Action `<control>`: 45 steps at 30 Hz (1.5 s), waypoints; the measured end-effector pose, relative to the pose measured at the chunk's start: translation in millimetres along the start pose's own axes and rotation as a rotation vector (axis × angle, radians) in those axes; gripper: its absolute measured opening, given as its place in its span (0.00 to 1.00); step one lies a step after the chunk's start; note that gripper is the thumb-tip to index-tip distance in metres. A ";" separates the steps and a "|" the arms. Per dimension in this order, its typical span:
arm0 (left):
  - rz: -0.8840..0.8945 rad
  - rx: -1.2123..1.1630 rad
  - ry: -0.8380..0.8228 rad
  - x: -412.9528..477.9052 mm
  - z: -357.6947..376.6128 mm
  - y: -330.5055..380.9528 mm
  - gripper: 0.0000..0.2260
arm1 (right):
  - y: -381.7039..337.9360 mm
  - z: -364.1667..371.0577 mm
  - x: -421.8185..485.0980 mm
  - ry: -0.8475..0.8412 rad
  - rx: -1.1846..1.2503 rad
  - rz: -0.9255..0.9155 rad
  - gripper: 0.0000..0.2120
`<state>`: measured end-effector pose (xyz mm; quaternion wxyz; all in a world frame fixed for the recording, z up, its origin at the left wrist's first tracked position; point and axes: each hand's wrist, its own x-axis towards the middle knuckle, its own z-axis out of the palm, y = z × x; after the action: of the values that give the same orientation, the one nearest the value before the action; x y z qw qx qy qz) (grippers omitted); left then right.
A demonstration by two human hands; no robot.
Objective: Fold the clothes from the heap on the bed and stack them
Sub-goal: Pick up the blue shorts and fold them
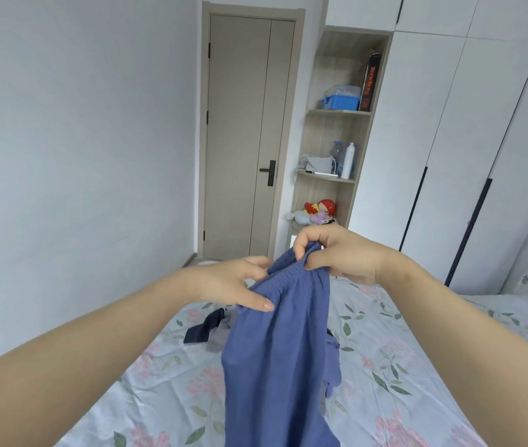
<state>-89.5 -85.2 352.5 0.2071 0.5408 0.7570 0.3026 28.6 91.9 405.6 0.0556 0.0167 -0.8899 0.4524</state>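
Observation:
A blue garment with an elastic waistband (275, 350) hangs in the air above the bed (401, 366), reaching down past the bottom of the view. My right hand (340, 253) pinches the top of the waistband, fingers curled round the bunched fabric. My left hand (233, 282) touches the waistband's left side with its thumb lying straight across the cloth and fingers behind it. On the floral sheet behind the garment lies a small heap of dark navy and grey clothes (211, 327), partly hidden.
A closed beige door (249, 133) stands straight ahead. To its right an open shelf unit (333, 140) holds a blue box, bottles and plush toys. White wardrobe doors (465, 140) run along the right. A bare wall fills the left.

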 end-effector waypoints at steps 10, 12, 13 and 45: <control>-0.072 0.226 0.080 -4.8 0.6 -3.7 0.12 | 17.5 -1.0 -7.8 -0.046 -0.261 0.033 0.20; -0.056 0.345 0.065 -5.4 -9.8 -0.3 0.12 | 19.0 1.5 -7.3 -0.097 -0.365 0.039 0.19; -0.050 0.386 0.054 -5.2 -14.4 1.9 0.12 | 19.0 2.5 -5.8 -0.112 -0.410 0.034 0.19; -0.047 -0.668 0.647 5.3 -126.7 83.2 0.08 | -67.3 -40.6 29.2 0.748 0.359 -0.195 0.09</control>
<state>-114.7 -90.5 501.9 0.1300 0.3050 0.6558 0.6782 8.4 85.6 486.7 0.4135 -0.0551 -0.7097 0.5678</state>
